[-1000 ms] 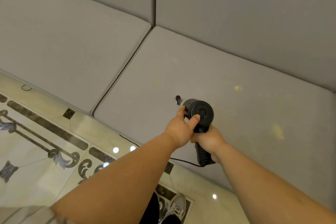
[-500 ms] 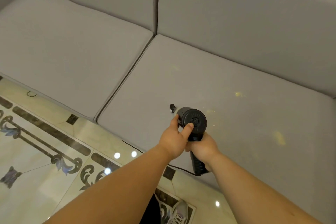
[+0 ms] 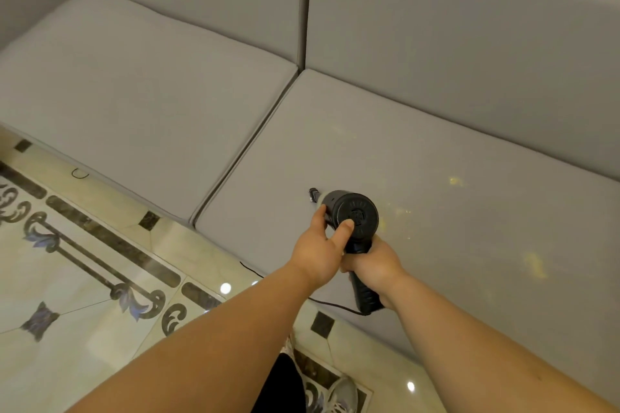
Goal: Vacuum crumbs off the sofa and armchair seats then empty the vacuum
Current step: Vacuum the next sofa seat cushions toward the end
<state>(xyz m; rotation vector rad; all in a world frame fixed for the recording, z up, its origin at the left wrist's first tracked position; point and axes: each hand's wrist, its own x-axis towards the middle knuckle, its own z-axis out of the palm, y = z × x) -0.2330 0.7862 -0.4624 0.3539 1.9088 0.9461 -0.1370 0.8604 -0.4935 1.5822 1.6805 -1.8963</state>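
Grey fabric covers the sofa [image 3: 436, 151], seen from above: two seat cushions meet at a dark seam, with back cushions rising behind them. Yellowish crumbs [image 3: 397, 211] are scattered over the right-hand cushion, thickest just beside the vacuum [image 3: 352, 214] and in a few patches further right. Below the sofa edge lies a glossy cream tiled floor [image 3: 100, 278] with dark scroll borders and small dark squares, bright with spots of reflected light. A thin black cord [image 3: 328, 303] runs from the vacuum's handle end across the cushion edge (its far end is out of sight). A shoe [image 3: 342, 392] shows at the bottom edge.

The vacuum, a small black handheld one, is held over the right cushion, its round rear cap facing the camera and its nozzle pointing down at the fabric. The right hand [image 3: 372, 265] grips the handle, fingers curled round it. The left hand [image 3: 318, 251] holds the barrel, fingers wrapped over its side, thumb pressed on the cap.
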